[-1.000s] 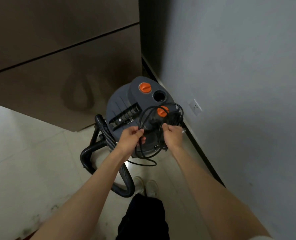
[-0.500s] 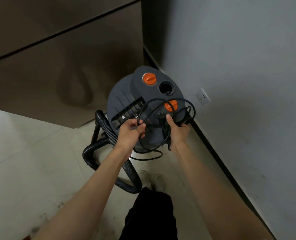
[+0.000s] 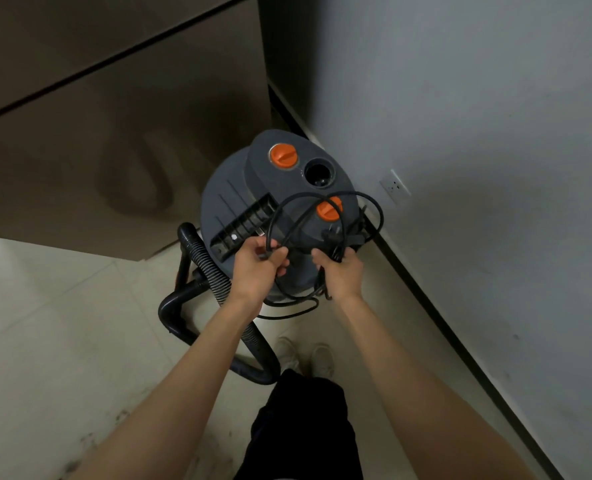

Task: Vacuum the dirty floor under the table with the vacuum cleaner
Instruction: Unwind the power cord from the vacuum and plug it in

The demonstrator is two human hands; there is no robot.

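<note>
I have both hands out over the vacuum cleaner [image 3: 280, 216], which stands on the floor [image 3: 62, 323] in the corner, close against the wall [image 3: 478, 168]. My left hand [image 3: 258, 268] has its fingers [image 3: 280, 256] curled round one strand of the black cord [image 3: 322, 209], and my right hand [image 3: 341, 271] grips a bunch of its loops, fingers clamped on them. I judge I am holding it this way to shake the coil loose: one hand keeps the bundle together while the other draws a strand free, so the cord can reach the socket [image 3: 395, 186] low on the wall just beside the machine. The loops hang in the air above the lid, in front of the nearer orange knob [image 3: 328, 210]. The ribbed hose [image 3: 215, 271] trails down the machine's left side and curls along the floor towards my shoes [image 3: 305, 355], out of the way for now.

A dark lump by my right thumb may be the plug, but I cannot be sure. My hands and the cord cover the near edge of the lid, and the lower body and wheels are hidden beneath it. Where the cord enters the machine is not visible. The hose's far end is lost behind my left forearm. No table appears here, only a dark panel [image 3: 97, 133] behind the machine.
</note>
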